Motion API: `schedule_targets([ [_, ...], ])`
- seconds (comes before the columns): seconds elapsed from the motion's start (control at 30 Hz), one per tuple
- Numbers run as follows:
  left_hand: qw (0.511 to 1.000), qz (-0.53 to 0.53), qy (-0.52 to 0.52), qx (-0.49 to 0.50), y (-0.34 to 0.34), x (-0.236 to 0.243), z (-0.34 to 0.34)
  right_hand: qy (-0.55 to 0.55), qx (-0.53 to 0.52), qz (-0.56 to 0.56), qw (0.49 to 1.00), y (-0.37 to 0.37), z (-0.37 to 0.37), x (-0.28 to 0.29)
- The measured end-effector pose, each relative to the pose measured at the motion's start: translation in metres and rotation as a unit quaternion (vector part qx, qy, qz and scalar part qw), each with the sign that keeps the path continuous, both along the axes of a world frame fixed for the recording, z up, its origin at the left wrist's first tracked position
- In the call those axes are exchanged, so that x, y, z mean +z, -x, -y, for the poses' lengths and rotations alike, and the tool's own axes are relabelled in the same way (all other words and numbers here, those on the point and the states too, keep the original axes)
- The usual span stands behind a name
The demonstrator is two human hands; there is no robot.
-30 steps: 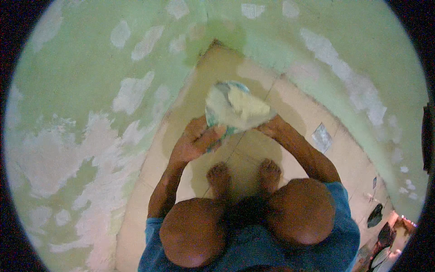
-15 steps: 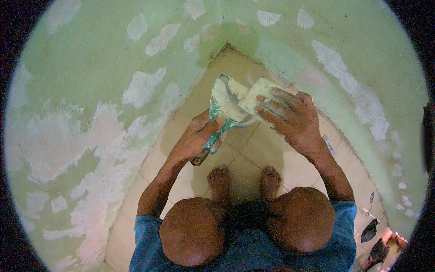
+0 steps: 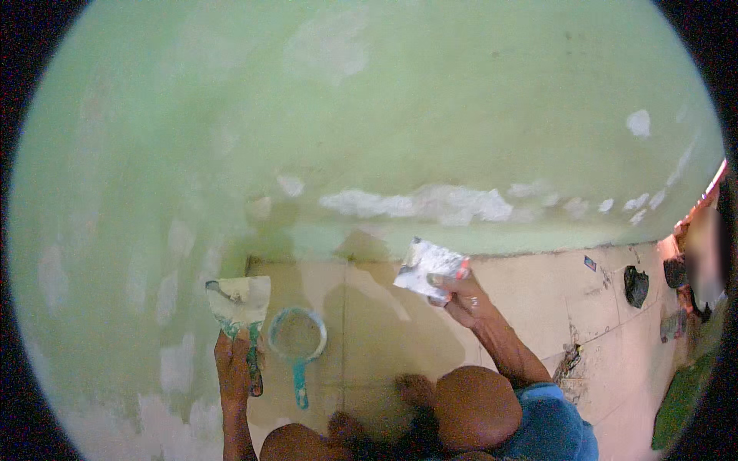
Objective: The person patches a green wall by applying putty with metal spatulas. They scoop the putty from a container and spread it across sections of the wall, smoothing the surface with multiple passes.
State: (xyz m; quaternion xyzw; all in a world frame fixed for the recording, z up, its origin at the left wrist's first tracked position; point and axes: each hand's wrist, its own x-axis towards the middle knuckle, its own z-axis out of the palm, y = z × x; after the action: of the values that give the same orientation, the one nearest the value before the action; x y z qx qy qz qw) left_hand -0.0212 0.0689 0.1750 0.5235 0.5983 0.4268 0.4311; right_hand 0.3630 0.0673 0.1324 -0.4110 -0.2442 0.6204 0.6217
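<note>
My left hand (image 3: 234, 361) is closed round a putty knife (image 3: 233, 306) with a green, dark-ended handle and cream paste on its wide blade, held near the corner of two green walls (image 3: 477, 107). My right hand (image 3: 465, 303) grips a flat, whitish square piece (image 3: 427, 260) with red at one edge, in front of the wall's lower band. A round turquoise-handled dipper (image 3: 302, 388) lies on the tiled floor (image 3: 523, 300) between my hands, just right of the knife. My knees and bare feet show below.
Pale patches (image 3: 415, 202) mark both walls. To the right on the floor lie a small blue packet (image 3: 590, 263), a crumpled black piece (image 3: 636, 286) and dark debris (image 3: 569, 361). A green mat (image 3: 676, 407) and blurred objects are at the far right, by an opening.
The view has turned toward the right-hand wall. My hands have moved apart, taking the square piece away from the knife blade. The dipper is now visible on the floor.
</note>
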Motion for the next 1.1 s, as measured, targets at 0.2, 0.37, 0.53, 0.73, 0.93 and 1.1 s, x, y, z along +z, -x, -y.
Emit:
schedule_targets([
  [0.2, 0.996, -0.038, -0.061, 0.054, 0.009, -0.002, 0.002, -0.201, -0.300, 0.512, 0.779, -0.090, -0.003, 0.121],
  [0.37, 0.994, -0.089, -0.013, 0.066, 0.004, 0.029, 0.019, -0.352, -0.405, 0.797, 0.279, -0.159, -0.036, 0.225],
  [0.53, 0.986, -0.154, -0.017, 0.060, 0.035, 0.026, 0.016, -0.333, -0.414, 0.838, 0.124, -0.187, -0.034, 0.293],
  [0.73, 0.989, -0.147, 0.003, 0.021, -0.016, 0.079, 0.027, -0.275, -0.347, 0.886, 0.140, -0.197, -0.052, 0.306],
  [0.93, 0.988, -0.147, 0.002, 0.038, -0.018, 0.074, 0.026, -0.280, -0.296, 0.900, 0.158, -0.199, -0.015, 0.251],
  [1.1, 0.992, -0.120, -0.018, 0.035, -0.020, 0.072, 0.027, -0.290, -0.406, 0.862, 0.093, -0.195, -0.011, 0.305],
])
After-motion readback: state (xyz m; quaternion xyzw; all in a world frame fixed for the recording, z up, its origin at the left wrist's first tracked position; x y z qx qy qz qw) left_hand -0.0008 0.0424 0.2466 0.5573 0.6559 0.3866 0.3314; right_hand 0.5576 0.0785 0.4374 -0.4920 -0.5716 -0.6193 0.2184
